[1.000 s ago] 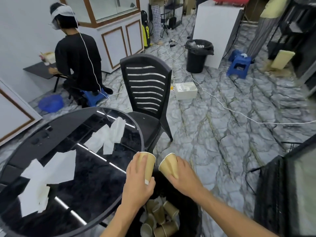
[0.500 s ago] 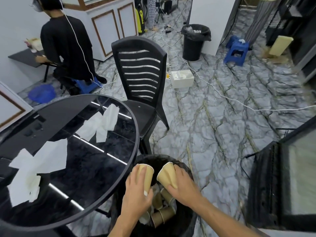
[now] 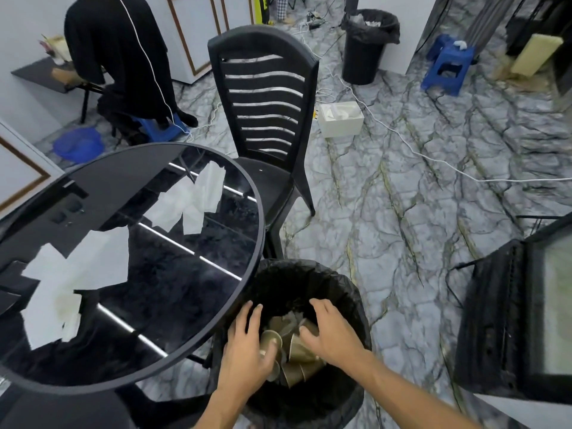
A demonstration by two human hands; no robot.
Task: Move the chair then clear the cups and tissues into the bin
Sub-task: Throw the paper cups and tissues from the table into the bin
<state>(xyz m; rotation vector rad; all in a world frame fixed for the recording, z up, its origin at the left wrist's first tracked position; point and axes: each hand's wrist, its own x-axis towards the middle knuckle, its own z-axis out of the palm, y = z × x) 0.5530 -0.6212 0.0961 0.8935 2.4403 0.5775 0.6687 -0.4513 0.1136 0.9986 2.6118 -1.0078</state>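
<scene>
Both hands, left hand (image 3: 247, 351) and right hand (image 3: 332, 334), are hovering spread and empty over the bin (image 3: 349, 292). Cups (image 3: 298, 351) are lying in it just beneath them. Tissues (image 3: 192, 202) are lying on the table (image 3: 173, 258) at left.

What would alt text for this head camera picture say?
Two bare hands, left and right, open over a black-lined bin holding paper cups. White tissues lie on the round black table; a black chair stands behind.

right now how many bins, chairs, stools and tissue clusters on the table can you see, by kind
black lined bins: 2 (near bin under the hands, far bin)
black slatted chair: 1
blue stools: 2 (right stool, left stool)
tissue clusters on the round table: 2 (far cluster, near cluster)
total: 7
</scene>
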